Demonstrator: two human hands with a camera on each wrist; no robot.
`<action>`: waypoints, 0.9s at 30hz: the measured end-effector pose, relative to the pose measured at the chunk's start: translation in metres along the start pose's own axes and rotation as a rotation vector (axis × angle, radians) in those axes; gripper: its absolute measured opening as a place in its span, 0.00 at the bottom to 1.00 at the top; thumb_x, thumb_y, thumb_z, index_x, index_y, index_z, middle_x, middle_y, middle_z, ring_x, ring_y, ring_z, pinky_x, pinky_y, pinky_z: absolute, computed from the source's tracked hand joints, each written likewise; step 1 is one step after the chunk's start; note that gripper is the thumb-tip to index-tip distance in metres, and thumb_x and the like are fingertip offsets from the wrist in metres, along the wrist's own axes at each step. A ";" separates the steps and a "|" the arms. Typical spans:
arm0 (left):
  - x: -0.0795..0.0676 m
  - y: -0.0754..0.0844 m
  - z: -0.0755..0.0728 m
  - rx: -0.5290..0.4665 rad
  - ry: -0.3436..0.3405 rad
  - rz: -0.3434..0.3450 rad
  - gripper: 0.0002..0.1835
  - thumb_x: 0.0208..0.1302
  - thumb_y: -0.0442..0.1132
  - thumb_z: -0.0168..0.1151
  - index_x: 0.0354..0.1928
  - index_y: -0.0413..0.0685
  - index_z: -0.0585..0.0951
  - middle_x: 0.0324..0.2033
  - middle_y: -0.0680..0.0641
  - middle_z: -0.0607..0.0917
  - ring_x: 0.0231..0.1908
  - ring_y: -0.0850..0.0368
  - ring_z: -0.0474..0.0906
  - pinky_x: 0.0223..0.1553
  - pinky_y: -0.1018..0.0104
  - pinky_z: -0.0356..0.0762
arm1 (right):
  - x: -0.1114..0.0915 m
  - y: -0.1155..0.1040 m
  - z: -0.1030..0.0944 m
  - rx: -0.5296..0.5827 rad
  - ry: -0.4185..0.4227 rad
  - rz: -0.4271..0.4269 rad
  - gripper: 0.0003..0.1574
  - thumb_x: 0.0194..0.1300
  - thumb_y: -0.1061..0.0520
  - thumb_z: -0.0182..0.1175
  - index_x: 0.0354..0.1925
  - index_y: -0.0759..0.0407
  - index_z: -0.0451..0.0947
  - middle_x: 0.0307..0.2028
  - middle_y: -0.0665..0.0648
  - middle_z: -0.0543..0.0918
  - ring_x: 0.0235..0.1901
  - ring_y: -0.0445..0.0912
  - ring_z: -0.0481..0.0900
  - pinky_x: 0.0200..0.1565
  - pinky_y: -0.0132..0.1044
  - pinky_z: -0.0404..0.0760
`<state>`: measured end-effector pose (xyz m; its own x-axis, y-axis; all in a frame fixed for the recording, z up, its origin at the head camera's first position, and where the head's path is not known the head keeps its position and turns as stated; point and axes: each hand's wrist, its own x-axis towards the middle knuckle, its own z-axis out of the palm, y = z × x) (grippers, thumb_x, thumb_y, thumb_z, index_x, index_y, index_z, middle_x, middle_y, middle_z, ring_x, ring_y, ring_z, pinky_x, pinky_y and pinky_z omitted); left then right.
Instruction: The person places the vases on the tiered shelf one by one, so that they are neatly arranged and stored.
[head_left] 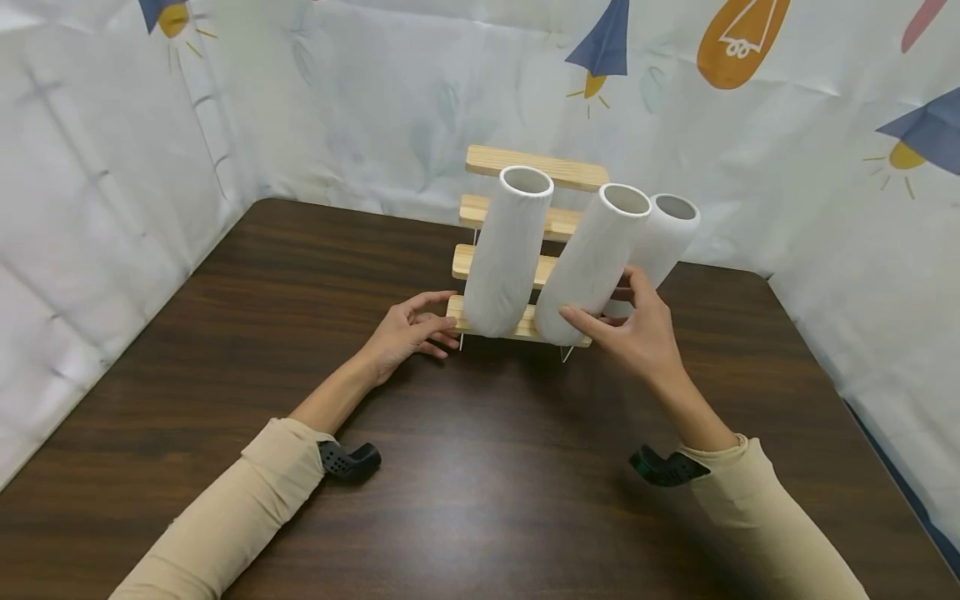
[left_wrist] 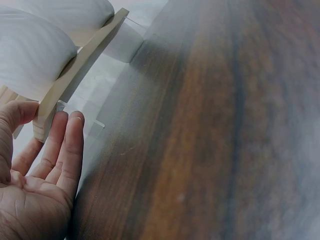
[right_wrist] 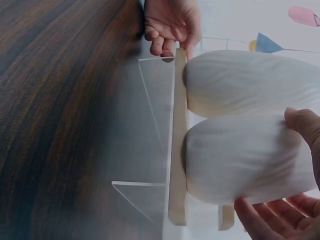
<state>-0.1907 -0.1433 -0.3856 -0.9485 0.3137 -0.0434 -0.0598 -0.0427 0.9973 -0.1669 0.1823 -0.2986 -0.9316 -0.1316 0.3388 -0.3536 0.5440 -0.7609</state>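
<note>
A stepped rack (head_left: 536, 167) of pale wooden slats on clear supports stands on the table. Two white ridged vases stand side by side on its lowest slat: the left vase (head_left: 506, 258) and the right vase (head_left: 588, 271). My right hand (head_left: 641, 329) grips the right vase low on its body, thumb in front and fingers round the far side. With my left hand (head_left: 408, 333) I pinch the left end of the lowest slat (left_wrist: 82, 65), thumb above and fingers beneath. Behind the right vase is a third white vase (head_left: 667, 237), its lower part hidden.
The dark wood-grain table (head_left: 450, 500) runs under the rack, and its back edge lies close behind. White patterned cloth (head_left: 375, 100) hangs around the back and sides. Each wrist bears a black strap device (head_left: 348, 462).
</note>
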 end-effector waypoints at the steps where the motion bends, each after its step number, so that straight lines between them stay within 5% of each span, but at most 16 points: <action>1: 0.000 0.000 0.000 0.000 0.001 -0.001 0.29 0.73 0.38 0.62 0.74 0.47 0.69 0.41 0.43 0.88 0.37 0.53 0.88 0.37 0.61 0.89 | -0.001 0.001 -0.001 0.004 0.001 -0.001 0.45 0.58 0.50 0.78 0.67 0.57 0.68 0.55 0.56 0.78 0.54 0.48 0.80 0.43 0.26 0.85; 27: 0.002 -0.002 0.000 -0.018 0.000 0.002 0.30 0.73 0.38 0.63 0.74 0.47 0.69 0.40 0.43 0.89 0.37 0.54 0.88 0.36 0.62 0.89 | -0.021 0.018 -0.011 0.013 0.012 0.004 0.37 0.61 0.54 0.76 0.64 0.56 0.72 0.55 0.54 0.81 0.53 0.48 0.80 0.42 0.24 0.84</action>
<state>-0.1922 -0.1432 -0.3873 -0.9485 0.3139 -0.0412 -0.0632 -0.0602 0.9962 -0.1528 0.2039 -0.3132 -0.9318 -0.1194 0.3427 -0.3513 0.5338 -0.7692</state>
